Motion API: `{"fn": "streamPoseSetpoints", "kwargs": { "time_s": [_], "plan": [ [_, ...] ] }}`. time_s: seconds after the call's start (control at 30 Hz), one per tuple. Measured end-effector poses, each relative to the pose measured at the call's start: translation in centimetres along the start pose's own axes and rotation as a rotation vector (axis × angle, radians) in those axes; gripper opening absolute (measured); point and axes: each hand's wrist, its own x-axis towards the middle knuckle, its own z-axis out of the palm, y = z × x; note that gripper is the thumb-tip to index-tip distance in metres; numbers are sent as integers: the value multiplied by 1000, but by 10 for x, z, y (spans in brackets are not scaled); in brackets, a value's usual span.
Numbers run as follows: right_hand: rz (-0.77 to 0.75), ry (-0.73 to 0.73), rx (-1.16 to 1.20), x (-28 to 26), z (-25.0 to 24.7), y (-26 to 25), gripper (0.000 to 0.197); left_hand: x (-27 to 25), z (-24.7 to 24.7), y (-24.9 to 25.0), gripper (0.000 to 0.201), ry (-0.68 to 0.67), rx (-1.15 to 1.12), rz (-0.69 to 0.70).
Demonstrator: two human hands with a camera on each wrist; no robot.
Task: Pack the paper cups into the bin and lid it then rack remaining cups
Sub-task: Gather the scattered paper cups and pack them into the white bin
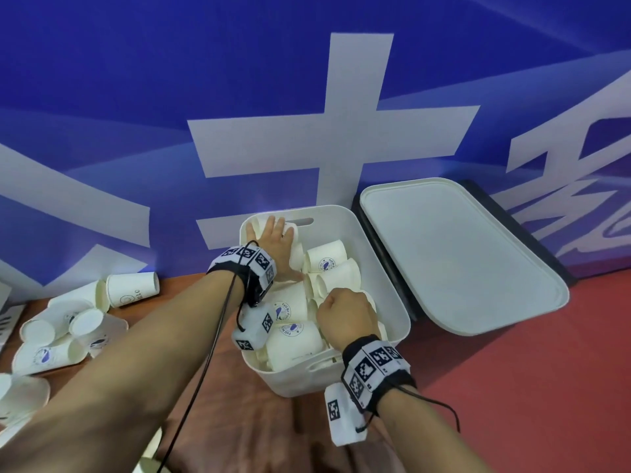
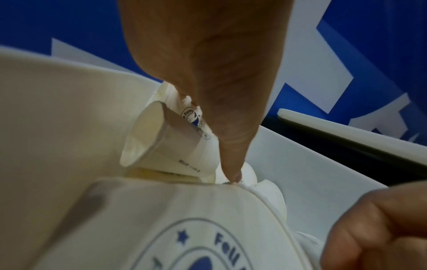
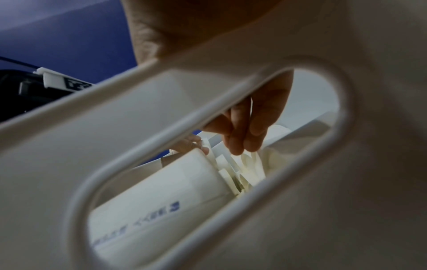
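Both hands in the cup-filled bin [image 1: 392,312]

Left hand [image 1: 276,247] lies flat, grip open, on cups at 11 o'clock; right hand [image 1: 345,315] pinches a cup rim [image 3: 251,160]; lid [image 1: 461,257] at 3 o'clock.

Event or exhibition stand: printed blue banner [image 1: 136,97] backdrop

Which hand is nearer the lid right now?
Right. The right hand is in the bin near its lid-side wall; the left hand presses cups at the far-left corner, farther from the lid.
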Motion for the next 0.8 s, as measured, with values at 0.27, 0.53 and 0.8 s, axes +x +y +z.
{"fn": "streamPoseSetpoints", "kwargs": {
  "time_s": [0.27, 0.53, 0.8],
  "plan": [
    [6, 14, 4, -5, -2, 1, 27, -5, 18, 8, 102, -74, -80, -26],
    [40, 10, -1, -5, -1, 0, 27, -12, 8, 7, 105, 19, -41, -19],
    [73, 0, -22, -6, 0, -1, 28, -19, -5, -7, 93, 75, -96, -4]
  ]
}}
